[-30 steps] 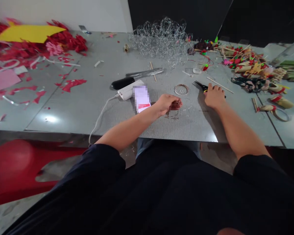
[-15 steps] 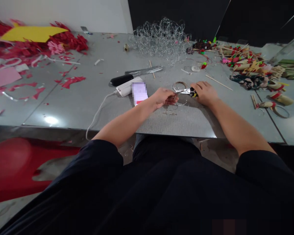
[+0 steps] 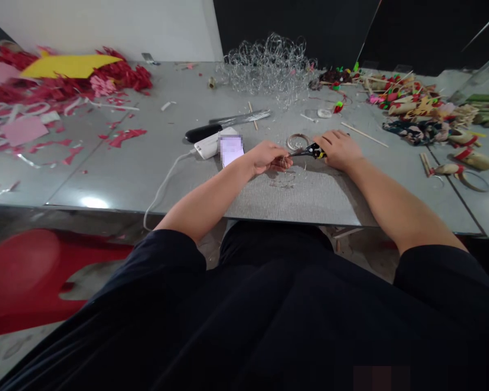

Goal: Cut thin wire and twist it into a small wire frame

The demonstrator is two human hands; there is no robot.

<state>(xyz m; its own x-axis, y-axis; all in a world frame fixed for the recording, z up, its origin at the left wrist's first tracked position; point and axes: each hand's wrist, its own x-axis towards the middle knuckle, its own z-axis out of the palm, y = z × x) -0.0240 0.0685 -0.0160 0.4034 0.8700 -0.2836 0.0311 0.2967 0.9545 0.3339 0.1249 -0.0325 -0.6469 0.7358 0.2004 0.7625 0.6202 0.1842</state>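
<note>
My right hand point(image 3: 339, 149) is closed around pliers point(image 3: 315, 151) with dark and yellow handles, their jaws pointing left. The jaw tips meet the fingers of my left hand point(image 3: 269, 156), which pinches a thin wire point(image 3: 285, 162) bent in a curve. Exactly how the jaws sit on the wire is too small to make out. Just behind the pliers a round ring point(image 3: 297, 136) lies on the table. Small wire scraps point(image 3: 283, 184) are scattered below my hands.
Left of my hands lie a phone point(image 3: 231, 149), a white power bank point(image 3: 207, 146) with a cable and a black-handled bundle of wires point(image 3: 204, 132). Behind rises a heap of wire loops point(image 3: 269, 68). Red paper scraps point(image 3: 126, 136) spread left; small crafted figures point(image 3: 415, 103) crowd the right.
The pliers have turned in my right hand, so their jaws show narrower and darker. Both hands stay close together, shifted slightly left and up. The camera view has moved a little.
</note>
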